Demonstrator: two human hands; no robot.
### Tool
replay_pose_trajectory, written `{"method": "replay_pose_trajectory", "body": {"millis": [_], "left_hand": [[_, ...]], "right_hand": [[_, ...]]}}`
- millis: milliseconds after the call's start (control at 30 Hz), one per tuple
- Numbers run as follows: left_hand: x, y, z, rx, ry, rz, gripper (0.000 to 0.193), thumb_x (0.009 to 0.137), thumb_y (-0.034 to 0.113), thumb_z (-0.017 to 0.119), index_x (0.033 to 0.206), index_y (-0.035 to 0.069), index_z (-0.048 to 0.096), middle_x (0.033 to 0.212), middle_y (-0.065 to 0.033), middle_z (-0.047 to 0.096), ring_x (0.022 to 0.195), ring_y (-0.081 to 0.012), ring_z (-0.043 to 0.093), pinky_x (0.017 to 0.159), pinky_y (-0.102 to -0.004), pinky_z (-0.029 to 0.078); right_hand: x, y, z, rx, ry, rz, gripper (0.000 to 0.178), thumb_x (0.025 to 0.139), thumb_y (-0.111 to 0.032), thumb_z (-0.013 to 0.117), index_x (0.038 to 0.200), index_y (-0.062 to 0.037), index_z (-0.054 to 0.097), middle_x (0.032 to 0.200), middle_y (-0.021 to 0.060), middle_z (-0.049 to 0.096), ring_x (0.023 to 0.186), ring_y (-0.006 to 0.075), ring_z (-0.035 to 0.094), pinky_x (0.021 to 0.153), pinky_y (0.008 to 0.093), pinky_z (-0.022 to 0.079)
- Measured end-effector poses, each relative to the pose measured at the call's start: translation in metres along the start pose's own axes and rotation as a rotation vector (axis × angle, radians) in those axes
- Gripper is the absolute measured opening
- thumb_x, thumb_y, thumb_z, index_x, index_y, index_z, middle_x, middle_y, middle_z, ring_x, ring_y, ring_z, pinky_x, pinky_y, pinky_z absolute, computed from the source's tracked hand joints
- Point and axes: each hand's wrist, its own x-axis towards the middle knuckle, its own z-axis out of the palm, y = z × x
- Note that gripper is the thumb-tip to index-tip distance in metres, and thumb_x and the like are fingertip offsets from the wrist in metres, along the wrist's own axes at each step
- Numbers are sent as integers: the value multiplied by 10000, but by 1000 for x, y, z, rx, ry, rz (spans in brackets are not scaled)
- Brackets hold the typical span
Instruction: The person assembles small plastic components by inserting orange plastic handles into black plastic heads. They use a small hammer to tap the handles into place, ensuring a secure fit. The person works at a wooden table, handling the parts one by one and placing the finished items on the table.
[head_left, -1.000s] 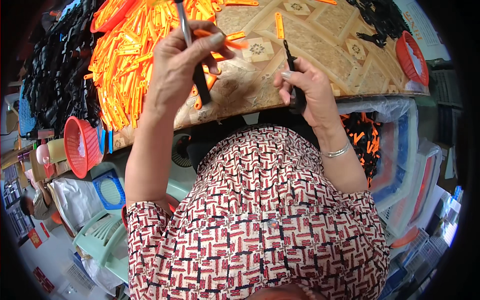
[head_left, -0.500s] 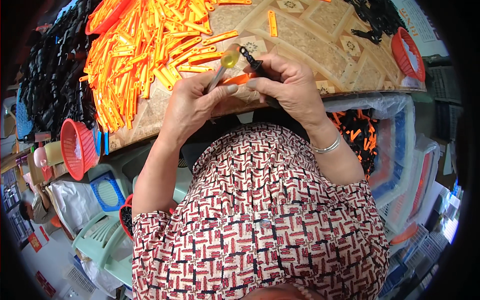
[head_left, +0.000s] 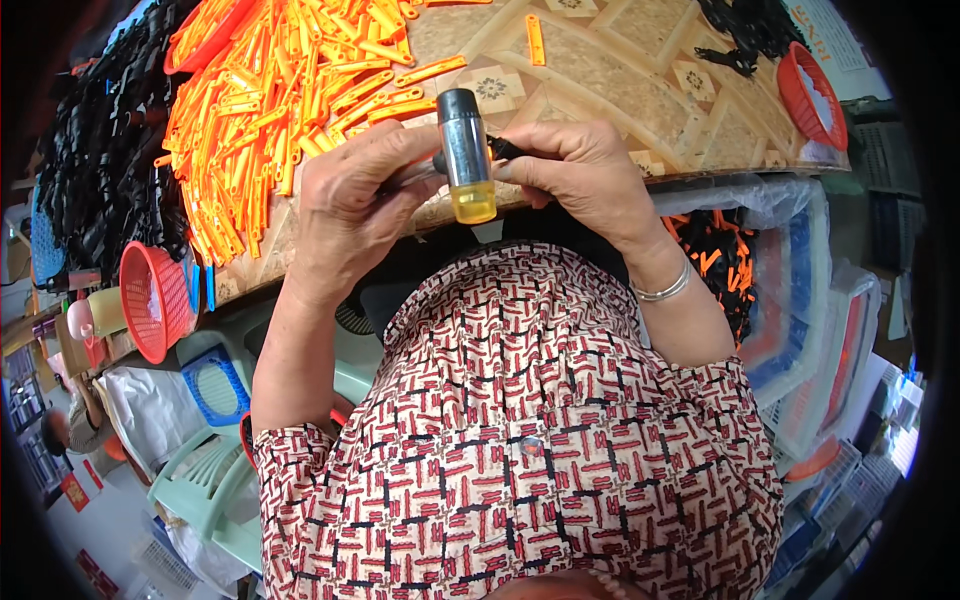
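Note:
My left hand (head_left: 360, 200) is closed around the handle of a small mallet. The mallet (head_left: 463, 150) has a metal head with one black face and one translucent yellow face. Its head sits between my two hands and covers part of what lies behind it. In my right hand (head_left: 590, 180) a black plastic piece (head_left: 505, 149) is pinched between thumb and fingers, its end close to the mallet head. Both hands are over the table's near edge. To the left of them lies a big heap of orange plastic strips (head_left: 290, 90).
Black parts (head_left: 105, 150) are heaped at the far left, more (head_left: 745, 35) at the far right. Red baskets stand at the table's left (head_left: 158, 300) and right (head_left: 812, 100) edges. One orange strip (head_left: 536, 40) lies apart. A plastic-lined crate (head_left: 790, 290) holds black and orange pieces below right.
The mallet has swung round, so its head now shows side-on between my hands. My left hand has turned and shifted left. The orange strip between my hands is now hidden.

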Motion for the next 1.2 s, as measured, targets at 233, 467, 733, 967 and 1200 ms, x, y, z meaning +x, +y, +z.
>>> {"method": "replay_pose_trajectory", "body": {"millis": [233, 467, 733, 967, 1200], "left_hand": [[4, -12, -4, 25, -89, 34, 266, 798, -47, 715, 1060, -3, 729, 977, -92, 742, 852, -168, 697, 769, -272, 544], [0, -16, 0, -3, -110, -7, 207, 796, -5, 734, 1002, 12, 746, 987, -91, 741, 905, -196, 693, 820, -300, 535], [-4, -6, 18, 90, -10, -37, 346, 747, -67, 696, 1077, 37, 716, 828, -63, 600, 745, -198, 604, 678, -301, 478], [-6, -7, 18, -47, 36, -218, 260, 868, -100, 601, 1074, -1, 724, 1022, -66, 729, 883, -109, 680, 786, -256, 536], [-24, -16, 19, 82, 91, -8, 267, 860, -17, 707, 1126, -28, 684, 1064, -94, 719, 968, -145, 703, 814, -282, 570]], "right_hand": [[-3, -5, -2, -58, -143, 48, 194, 877, -52, 710, 1057, 3, 757, 685, -21, 639, 560, 18, 535, 505, 181, 419], [-2, -2, -1, -219, -140, -12, 222, 819, -147, 711, 983, -3, 755, 577, 44, 601, 523, 88, 566, 539, 256, 454], [-3, 13, 1, -421, -70, -296, 177, 780, -159, 719, 887, -19, 713, 614, 184, 591, 562, 267, 627, 570, 374, 494], [-9, 10, 7, -659, 56, -557, 121, 769, -123, 683, 741, -46, 594, 607, 168, 576, 663, 383, 638, 610, 455, 500], [-13, -3, 13, -967, 144, -791, 112, 745, -94, 647, 686, -79, 553, 613, 105, 592, 590, 323, 610, 585, 418, 478]]}}
